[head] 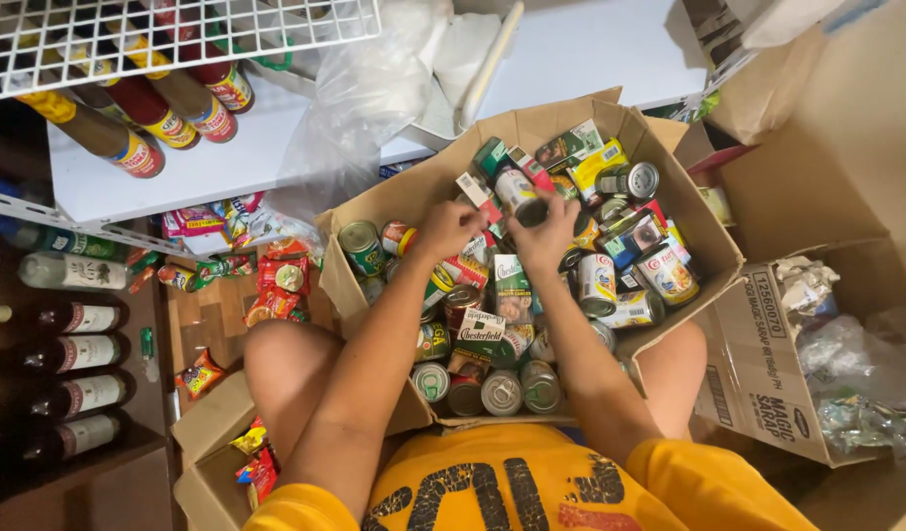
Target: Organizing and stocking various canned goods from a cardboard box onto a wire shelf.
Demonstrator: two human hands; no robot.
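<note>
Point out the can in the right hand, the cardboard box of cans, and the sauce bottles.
can (522, 192), head view, label side.
cardboard box (704, 231), head view, right wall.
sauce bottles (138, 152), head view, nearest bottle's label.

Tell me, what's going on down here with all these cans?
A person in a yellow shirt sits over an open cardboard box packed with cans and small cartons. The right hand grips a can near the box's middle, and the left hand reaches in beside it. Sauce bottles lie on a white shelf at the left.
</note>
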